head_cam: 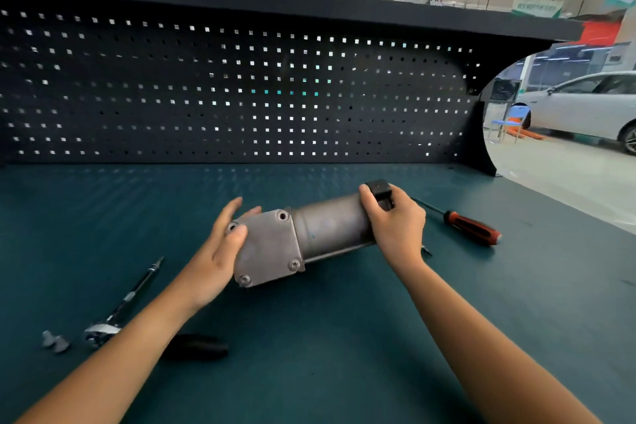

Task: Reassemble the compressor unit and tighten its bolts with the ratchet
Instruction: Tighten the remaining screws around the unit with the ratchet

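The left hand (220, 248) had its fingers nearly straight and cupped against the end plate (268, 248), thumb laid on its face. The right hand (395, 224) curled round the far end of the compressor unit (330, 227). The unit lay mid-bench (344, 354), long axis running near-left to far-right. The ratchet (103, 332) lay near-left beside the left forearm, so the left hand was judged the nearer.
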`<state>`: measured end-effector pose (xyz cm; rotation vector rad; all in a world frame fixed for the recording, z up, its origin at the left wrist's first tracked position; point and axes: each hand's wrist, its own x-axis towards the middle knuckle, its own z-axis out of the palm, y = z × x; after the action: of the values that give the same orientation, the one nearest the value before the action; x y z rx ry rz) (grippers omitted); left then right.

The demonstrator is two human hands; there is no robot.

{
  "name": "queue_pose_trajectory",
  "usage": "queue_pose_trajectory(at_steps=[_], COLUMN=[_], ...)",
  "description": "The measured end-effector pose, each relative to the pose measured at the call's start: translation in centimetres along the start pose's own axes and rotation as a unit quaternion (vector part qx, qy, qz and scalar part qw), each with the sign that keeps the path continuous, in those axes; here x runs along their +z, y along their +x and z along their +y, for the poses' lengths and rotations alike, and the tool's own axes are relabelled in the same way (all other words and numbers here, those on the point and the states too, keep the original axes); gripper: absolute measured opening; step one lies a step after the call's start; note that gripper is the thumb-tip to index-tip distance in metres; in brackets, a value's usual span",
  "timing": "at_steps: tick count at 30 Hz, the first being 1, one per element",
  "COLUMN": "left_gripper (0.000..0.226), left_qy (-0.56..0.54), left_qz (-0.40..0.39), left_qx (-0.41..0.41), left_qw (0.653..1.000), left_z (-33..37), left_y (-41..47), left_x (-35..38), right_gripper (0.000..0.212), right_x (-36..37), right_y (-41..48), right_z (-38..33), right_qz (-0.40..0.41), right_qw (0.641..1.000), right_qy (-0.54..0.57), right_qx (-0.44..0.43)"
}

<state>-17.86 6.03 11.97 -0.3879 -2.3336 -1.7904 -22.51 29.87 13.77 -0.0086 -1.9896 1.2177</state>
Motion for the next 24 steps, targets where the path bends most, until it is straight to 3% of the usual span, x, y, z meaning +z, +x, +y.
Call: queue_pose_trajectory(at_steps=[3,7,15,21,24], left_gripper=[0.046,0.051,0.058,0.048,0.043], left_qy=[0.028,0.057,0.116,0.283,0.252], left_qz=[-0.024,-0.048,0.002,0.051,0.101], left_qx=[-0.015,-0.052,-0.063,-0.027,-0.013], left_qw=[0.999,0.996,0.991,0.957,0.962], left_z=[-0.5,-1.3,-2.5,-2.2,-1.3], left_y=[0.3,1.2,2.1,1.7,1.2], left_x=[-0.5,-1.3,-1.1,-0.8,-2.6], right_gripper=[0.012,0.030,0.042,0.044,0.049], right_x=[1.4,2.4,2.2,1.9,1.7], right_y=[-0.3,-0.7,-1.4,-1.7,-1.7], right_z=[1.0,2.1,3.9,3.8,4.0], right_qz=[0.002,-0.018,-0.039,-0.046,-0.073], right_qw=[1.000,0.999,0.999,0.998,0.995], right_qy=[0.021,0.031,-0.029,-0.043,-0.062], right_qx=[-0.005,0.013,0.010,0.011,0.015])
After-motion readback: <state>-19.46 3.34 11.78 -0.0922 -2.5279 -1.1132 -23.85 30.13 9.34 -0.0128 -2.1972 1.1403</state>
